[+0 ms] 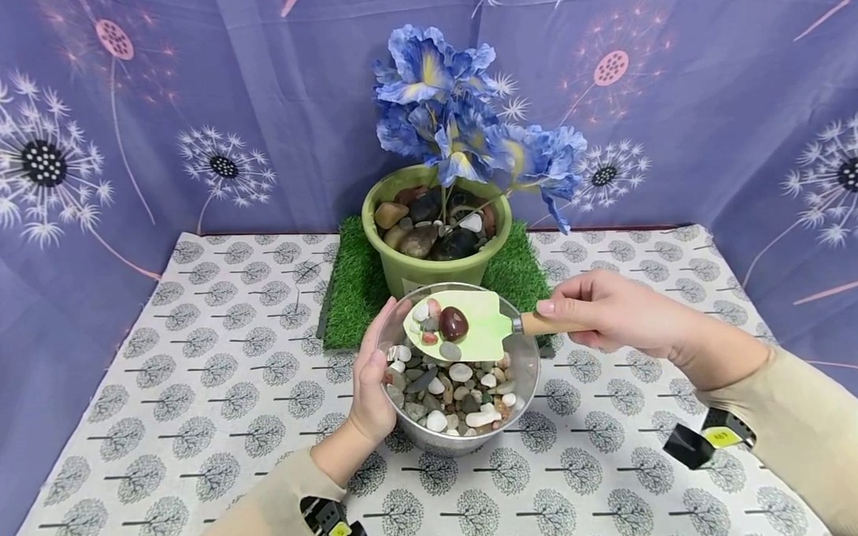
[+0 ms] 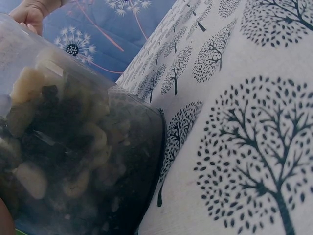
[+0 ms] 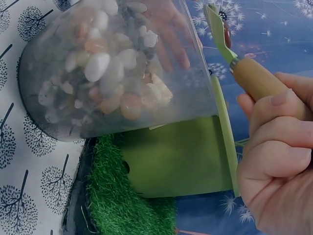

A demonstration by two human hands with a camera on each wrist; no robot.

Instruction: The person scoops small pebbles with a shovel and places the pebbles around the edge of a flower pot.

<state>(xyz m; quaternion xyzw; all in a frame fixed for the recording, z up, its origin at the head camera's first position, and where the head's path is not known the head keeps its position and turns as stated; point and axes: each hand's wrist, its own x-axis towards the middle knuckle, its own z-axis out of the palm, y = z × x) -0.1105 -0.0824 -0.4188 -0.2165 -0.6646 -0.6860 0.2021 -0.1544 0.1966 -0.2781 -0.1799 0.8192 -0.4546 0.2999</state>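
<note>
A clear bucket (image 1: 464, 450) of mixed pebbles (image 1: 440, 390) stands on the cloth. My left hand (image 1: 372, 380) rests against its left wall, fingers extended along the outside; through that wall, the right wrist view shows them spread. My right hand (image 1: 597, 309) grips the wooden handle (image 1: 553, 324) of a light green trowel (image 1: 484, 329), also visible edge-on in the right wrist view (image 3: 217, 32). The blade is over the bucket's far part, bearing a dark red stone (image 1: 454, 323) and several smaller pebbles. The left wrist view shows the bucket's wall (image 2: 112, 147) close up.
Directly behind the bucket, a green flowerpot (image 1: 436, 272) holds large stones (image 1: 419, 241) and blue artificial flowers (image 1: 429, 71). It stands on a grass mat (image 1: 345, 294). Tree-patterned cloth (image 1: 227, 385) covers the table; a purple curtain (image 1: 288, 107) hangs around the back and sides.
</note>
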